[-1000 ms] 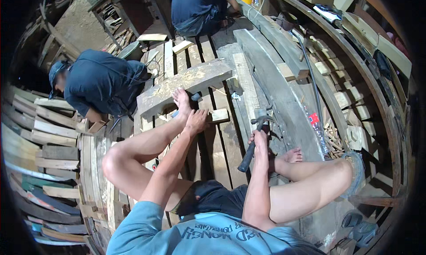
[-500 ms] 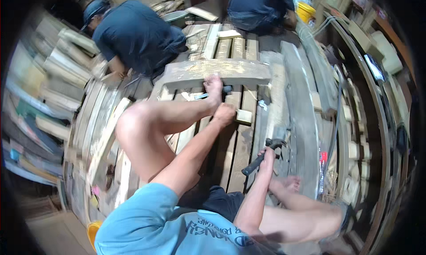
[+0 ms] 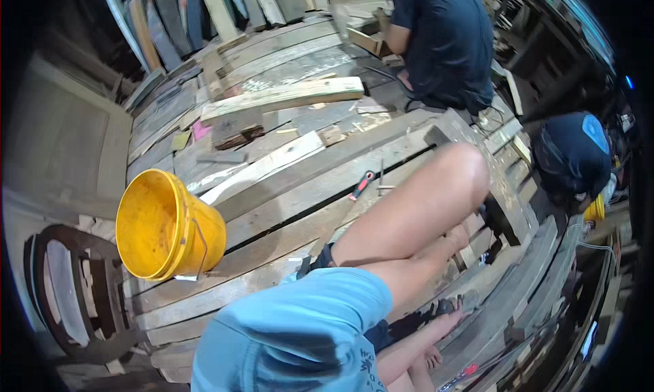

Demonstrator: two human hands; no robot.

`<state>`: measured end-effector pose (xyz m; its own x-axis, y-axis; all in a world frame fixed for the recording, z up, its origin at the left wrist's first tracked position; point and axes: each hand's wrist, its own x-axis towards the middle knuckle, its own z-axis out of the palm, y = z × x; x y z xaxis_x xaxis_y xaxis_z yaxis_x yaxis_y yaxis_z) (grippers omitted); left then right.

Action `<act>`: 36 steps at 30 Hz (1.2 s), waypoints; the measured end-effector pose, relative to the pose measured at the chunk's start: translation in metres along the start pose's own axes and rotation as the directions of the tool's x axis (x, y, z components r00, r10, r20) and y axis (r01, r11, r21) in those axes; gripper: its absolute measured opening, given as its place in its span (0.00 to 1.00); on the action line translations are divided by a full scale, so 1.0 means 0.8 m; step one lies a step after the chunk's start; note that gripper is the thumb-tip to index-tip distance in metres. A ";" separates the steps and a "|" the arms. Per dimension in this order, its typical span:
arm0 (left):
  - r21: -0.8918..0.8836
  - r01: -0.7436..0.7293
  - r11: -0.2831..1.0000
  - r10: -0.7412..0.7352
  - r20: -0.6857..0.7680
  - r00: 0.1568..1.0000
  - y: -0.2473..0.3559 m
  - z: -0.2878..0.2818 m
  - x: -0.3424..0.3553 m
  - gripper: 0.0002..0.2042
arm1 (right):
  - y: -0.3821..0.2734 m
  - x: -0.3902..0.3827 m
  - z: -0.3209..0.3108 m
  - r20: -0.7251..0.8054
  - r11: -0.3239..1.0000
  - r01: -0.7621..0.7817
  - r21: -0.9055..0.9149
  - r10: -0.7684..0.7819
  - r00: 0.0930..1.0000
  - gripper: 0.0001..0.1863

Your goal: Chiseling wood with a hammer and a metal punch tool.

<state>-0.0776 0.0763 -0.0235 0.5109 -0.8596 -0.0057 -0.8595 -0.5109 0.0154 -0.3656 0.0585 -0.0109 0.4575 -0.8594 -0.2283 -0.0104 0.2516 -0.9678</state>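
Note:
My left hand (image 3: pixel 458 236) lies low beyond my raised left knee, close to the slatted wooden frame. My leg covers part of it, and its fingers cannot be made out. Down at the lower right, my right hand (image 3: pixel 447 320) is closed around a dark claw hammer (image 3: pixel 444 306), only part of which shows. My bare right foot (image 3: pixel 432 356) rests just below that hand. A tool with a red and black handle (image 3: pixel 362 185) lies on the planks left of my raised leg, beside a thin metal piece (image 3: pixel 382 177).
A yellow bucket (image 3: pixel 179 236) stands tilted at left. Pale timber (image 3: pixel 286 97) and wood scraps lie on the plank floor. One person in dark clothes (image 3: pixel 446 48) crouches at the far right; another (image 3: pixel 571 153) sits farther right. A dark oval wooden frame (image 3: pixel 51 255) leans at lower left.
My view has swung left, bringing the yellow bucket and plank floor into sight. Both hands now appear farther right in the picture. The hammer stays in my right hand.

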 end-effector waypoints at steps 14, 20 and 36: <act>-0.007 -0.024 1.000 0.024 0.055 0.998 -0.003 0.011 -0.019 0.11 | -0.045 0.001 0.051 0.196 0.985 -0.137 0.102 0.115 0.974 0.14; 0.006 0.020 1.000 -0.019 -0.035 0.999 -0.005 0.033 -0.024 0.12 | -0.008 -0.009 0.045 0.398 0.988 0.125 0.093 -0.152 0.905 0.14; 0.014 0.060 0.998 -0.060 -0.039 0.997 -0.009 0.014 -0.052 0.12 | -0.004 0.003 0.057 0.342 0.932 -0.354 0.076 0.309 0.887 0.13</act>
<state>-0.0925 0.1156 -0.0347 0.5617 -0.8267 0.0319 -0.8272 -0.5620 0.0014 -0.3238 0.0761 -0.0035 0.7068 -0.5324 -0.4657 -0.1043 0.5727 -0.8131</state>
